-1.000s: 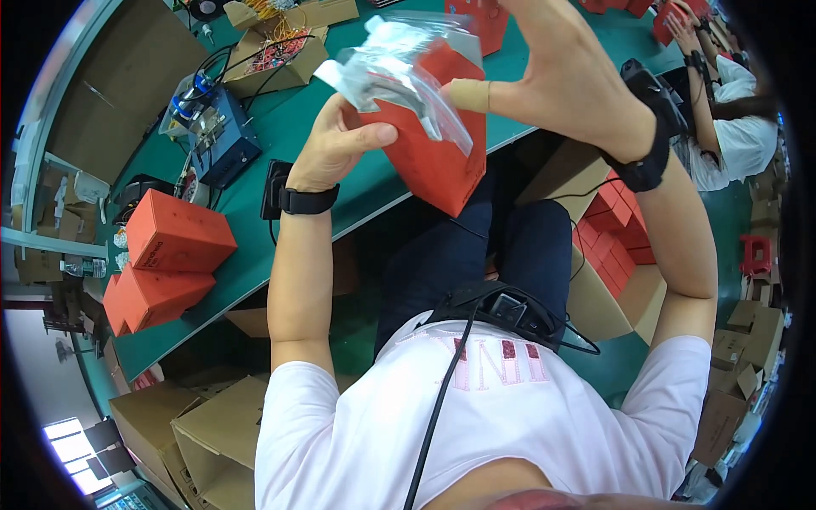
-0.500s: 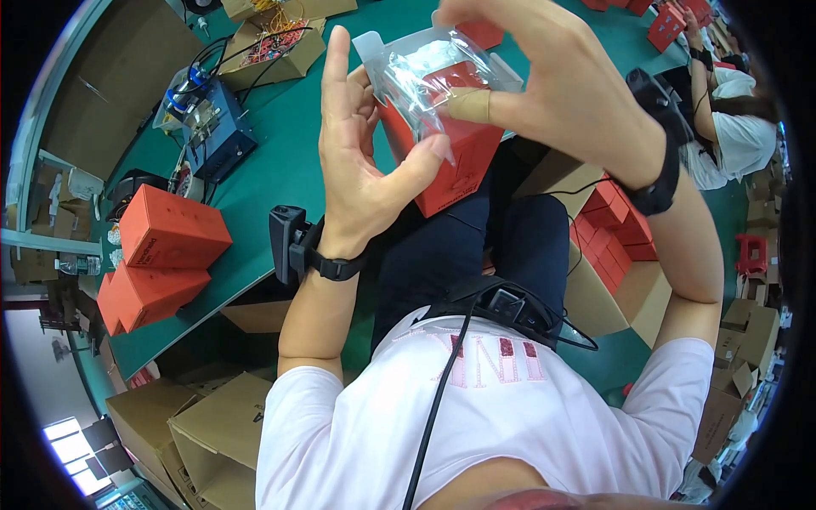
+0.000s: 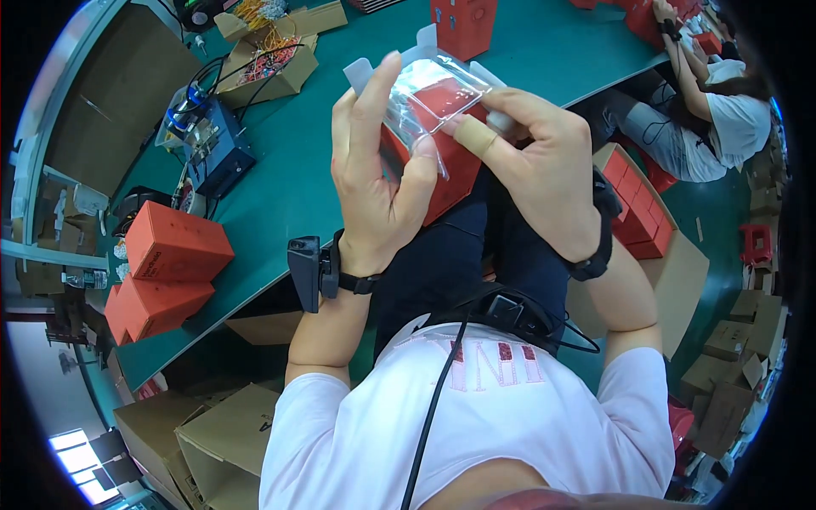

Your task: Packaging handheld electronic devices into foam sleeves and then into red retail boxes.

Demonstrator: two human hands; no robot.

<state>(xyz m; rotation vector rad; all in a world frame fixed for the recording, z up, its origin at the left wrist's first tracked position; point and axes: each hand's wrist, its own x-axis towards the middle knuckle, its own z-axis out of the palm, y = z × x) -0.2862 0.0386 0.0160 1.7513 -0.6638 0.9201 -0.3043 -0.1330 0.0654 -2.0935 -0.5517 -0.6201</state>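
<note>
**A:** So, what are the hands doing?

**B:** Both are raised at the upper centre of the frame. The left hand point(image 3: 374, 183) is clamped on a red box point(image 3: 438, 161), fingers up along its left side. The right hand point(image 3: 535, 166) pinches a clear plastic bag point(image 3: 438, 93) that lies over the top of the box; one finger wears a tan bandage.

**A:** And around them?

**B:** Beneath and behind lies a green worktop point(image 3: 280, 187). At centre left two more red boxes point(image 3: 174, 246) rest near its edge, with a blue device point(image 3: 212, 149) above them and an open carton of orange wires point(image 3: 268, 59) at the upper left. Another red box point(image 3: 463, 21) stands at top centre. Cardboard cartons point(image 3: 217, 442) sit at the lower left, and a carton filled with red boxes point(image 3: 642, 212) to the right. Another person point(image 3: 722, 102) sits at the upper right.
</note>
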